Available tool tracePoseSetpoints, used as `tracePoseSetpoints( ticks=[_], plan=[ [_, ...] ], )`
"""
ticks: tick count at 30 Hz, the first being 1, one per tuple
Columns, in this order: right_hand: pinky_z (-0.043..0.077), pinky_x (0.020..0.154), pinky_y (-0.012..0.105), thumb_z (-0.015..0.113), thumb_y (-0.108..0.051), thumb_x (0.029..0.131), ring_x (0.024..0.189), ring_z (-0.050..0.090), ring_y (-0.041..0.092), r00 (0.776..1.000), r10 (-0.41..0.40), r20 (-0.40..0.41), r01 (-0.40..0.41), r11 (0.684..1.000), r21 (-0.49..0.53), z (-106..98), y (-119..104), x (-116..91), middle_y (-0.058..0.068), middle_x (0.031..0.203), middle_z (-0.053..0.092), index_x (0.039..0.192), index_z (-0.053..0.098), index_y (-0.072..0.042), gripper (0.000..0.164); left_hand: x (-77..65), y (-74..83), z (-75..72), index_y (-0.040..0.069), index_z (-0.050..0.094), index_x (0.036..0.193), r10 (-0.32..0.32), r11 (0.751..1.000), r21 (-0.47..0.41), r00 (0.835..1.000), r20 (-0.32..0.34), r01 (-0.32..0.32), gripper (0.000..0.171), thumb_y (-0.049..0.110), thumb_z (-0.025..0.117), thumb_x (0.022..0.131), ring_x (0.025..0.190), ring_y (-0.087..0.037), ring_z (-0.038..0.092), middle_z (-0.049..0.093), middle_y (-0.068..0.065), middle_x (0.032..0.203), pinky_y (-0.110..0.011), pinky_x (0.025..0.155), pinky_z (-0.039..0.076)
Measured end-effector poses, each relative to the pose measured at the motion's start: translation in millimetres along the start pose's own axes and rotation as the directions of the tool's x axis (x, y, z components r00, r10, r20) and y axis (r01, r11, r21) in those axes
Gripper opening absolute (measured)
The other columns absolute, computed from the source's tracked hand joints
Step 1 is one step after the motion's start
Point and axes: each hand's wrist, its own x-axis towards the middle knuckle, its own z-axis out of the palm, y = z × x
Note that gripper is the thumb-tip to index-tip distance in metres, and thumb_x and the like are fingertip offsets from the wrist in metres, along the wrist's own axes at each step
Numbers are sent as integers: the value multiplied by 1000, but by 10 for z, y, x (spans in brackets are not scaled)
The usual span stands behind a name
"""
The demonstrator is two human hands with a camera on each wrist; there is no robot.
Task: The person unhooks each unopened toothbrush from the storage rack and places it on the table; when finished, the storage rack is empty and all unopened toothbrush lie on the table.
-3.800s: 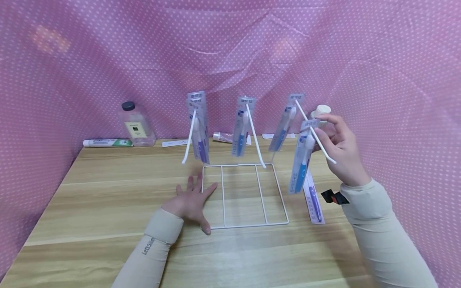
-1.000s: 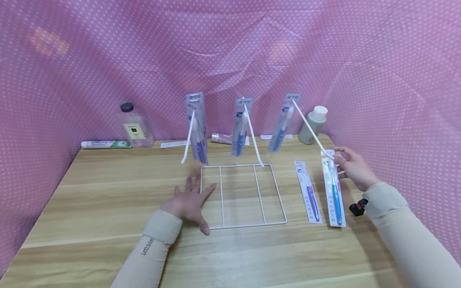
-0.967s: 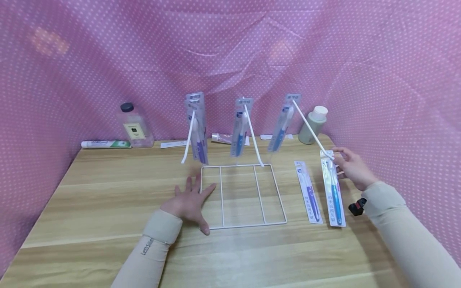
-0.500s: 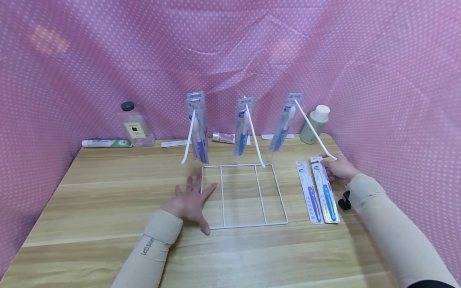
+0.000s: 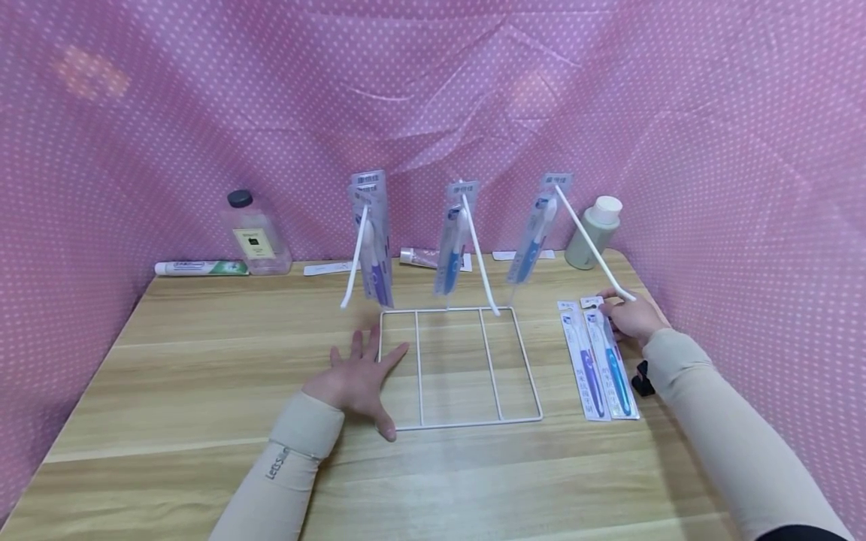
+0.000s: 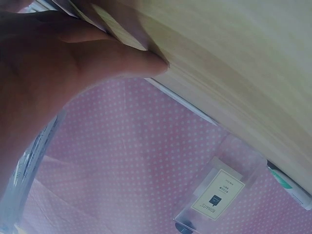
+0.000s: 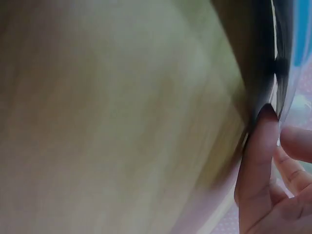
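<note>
My left hand (image 5: pixel 355 376) lies spread over the left side of a white wire rack's base (image 5: pixel 467 425), fingers straight. At the right, my right hand (image 5: pixel 634 315) pinches the upper end of a blue packaged toothbrush (image 5: pixel 616 376). The right wrist view shows the thumb and fingertips (image 7: pixel 265 126) at the package edge. A purple packaged toothbrush (image 5: pixel 585 368) lies on the table close along its left side. From the rack's arms hang purple packaged toothbrushes (image 5: pixel 372 248) on the left, a blue packaged toothbrush (image 5: pixel 453 244) in the middle and another blue packaged toothbrush (image 5: pixel 537 233) on the right.
Along the back stand a clear bottle with black cap (image 5: pixel 260 244) and a green bottle with white cap (image 5: pixel 591 237). A toothpaste tube (image 5: pixel 203 268) and a smaller tube (image 5: pixel 419 258) lie there. The right rack arm (image 5: pixel 595 248) reaches over my right hand. Pink dotted cloth (image 5: pixel 433 90) encloses the table.
The blue packaged toothbrush came off the right rack arm and went down to the table, then left beside the purple one, with my right hand on it. My left hand stayed put.
</note>
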Motion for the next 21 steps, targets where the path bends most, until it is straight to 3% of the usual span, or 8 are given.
tracePoseSetpoints(
  ticks=[3, 9, 15, 21],
  plan=[
    [56, 57, 26, 52, -18, 109, 66, 59, 10, 999, 0, -34, -3, 998, -63, 6, -6, 14, -1, 79, 61, 145, 52, -4, 39, -2, -2, -6, 35, 10, 172, 0, 1000, -9, 1000, 6, 0, 166, 78, 94, 35, 157, -57, -17, -22, -25, 172, -89, 114, -4],
    [55, 58, 26, 56, -20, 108, 67, 59, 14, 997, 9, -75, -21, 987, -159, 28, -34, 12, 2, 80, 60, 138, 58, -5, 33, -165, 141, -134, 29, 14, 172, 9, 1000, -13, 1000, 4, -9, 156, 65, 100, 46, 157, -60, -10, -16, -31, 173, -89, 114, -1],
    [55, 58, 24, 61, -20, 106, 68, 60, 12, 996, 14, -84, -26, 989, -149, 37, -42, 11, 2, 83, 61, 135, 59, -3, 34, -232, 191, -173, 26, 16, 172, 7, 1000, -3, 1000, -7, -7, 153, 61, 101, 50, 157, -61, -8, -14, -32, 173, -90, 114, 3],
    [55, 58, 22, 63, -18, 105, 65, 60, 9, 998, -9, -56, 4, 996, -84, 18, 4, 36, -1, 76, 60, 134, 56, 3, 36, -223, 180, -165, 28, 16, 172, 1, 1000, -9, 1000, 0, -1, 152, 61, 101, 50, 158, -60, -9, -15, -31, 173, -88, 116, 0]
  ],
)
